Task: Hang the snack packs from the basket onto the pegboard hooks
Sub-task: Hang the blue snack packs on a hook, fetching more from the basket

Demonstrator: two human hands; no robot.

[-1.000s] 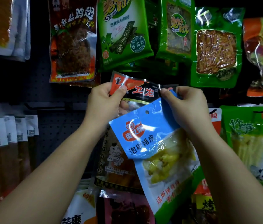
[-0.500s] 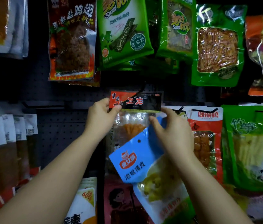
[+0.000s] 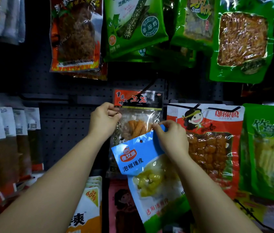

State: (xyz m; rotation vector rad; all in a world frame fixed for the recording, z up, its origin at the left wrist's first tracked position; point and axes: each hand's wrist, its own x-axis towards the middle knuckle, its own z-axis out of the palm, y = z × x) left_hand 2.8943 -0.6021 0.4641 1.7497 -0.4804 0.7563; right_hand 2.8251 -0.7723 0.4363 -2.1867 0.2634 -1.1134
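A red-and-black snack pack (image 3: 138,105) with orange sticks inside hangs on a black hook (image 3: 148,86) of the dark pegboard (image 3: 62,128). My left hand (image 3: 103,121) pinches that pack's left edge just below its header. My right hand (image 3: 169,138) grips the top right corner of a blue-and-white pack (image 3: 143,163) with yellow-green contents. This blue pack hangs tilted in front of the lower part of the red-and-black pack. The basket is out of view.
Green packs (image 3: 136,27) and a brown-red pack (image 3: 75,34) hang in the row above. A red cartoon pack (image 3: 207,145) and a green pack (image 3: 267,148) hang to the right. Brown packs with white tags (image 3: 6,140) fill the left. More packs hang below.
The red-and-black pack went from tilted in my hands to hanging flat on the hook. My right hand with the blue pack moved down, and the view shifted downward.
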